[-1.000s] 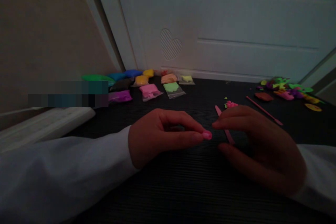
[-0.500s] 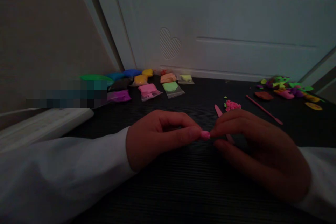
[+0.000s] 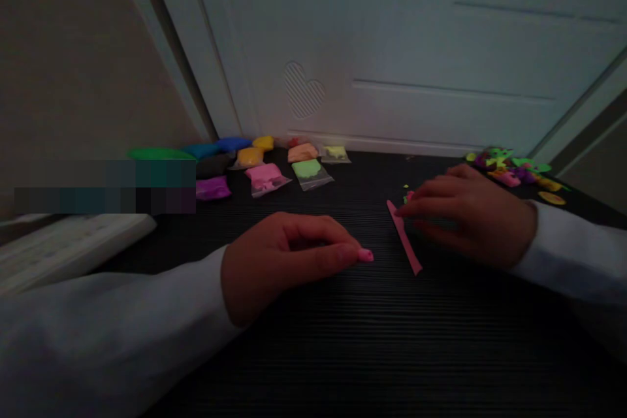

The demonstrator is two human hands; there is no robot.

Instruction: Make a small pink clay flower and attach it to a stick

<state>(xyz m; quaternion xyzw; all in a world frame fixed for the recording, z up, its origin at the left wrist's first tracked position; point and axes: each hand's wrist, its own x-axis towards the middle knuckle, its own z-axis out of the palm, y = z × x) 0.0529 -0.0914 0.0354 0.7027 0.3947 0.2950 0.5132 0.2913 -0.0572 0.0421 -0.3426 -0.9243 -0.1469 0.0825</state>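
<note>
My left hand (image 3: 289, 264) pinches a small pink piece of clay (image 3: 366, 255) between thumb and fingertips, its rolled end pointing right. Over to the right, my right hand (image 3: 477, 215) hovers above the dark table with its fingers apart and nothing seen in them. Its fingertips are by the upper part of a pink plastic modelling knife (image 3: 405, 241), which lies slantwise on the table; whether they touch it I cannot tell. Behind those fingers a pink and green clay bit (image 3: 409, 196) shows only in part, the rest hidden by the hand.
Along the back lie several bags of coloured clay, among them a pink bag (image 3: 266, 177) and a light green bag (image 3: 309, 171). Shaped clay pieces (image 3: 509, 176) sit at the back right. A white object (image 3: 78, 248) is at the left; a white panelled door (image 3: 392, 46) rises behind the table.
My right hand has left the pink clay and moved back and right, covering the clay bits and uncovering the knife. My left hand keeps its pinch. The view has shifted slightly.
</note>
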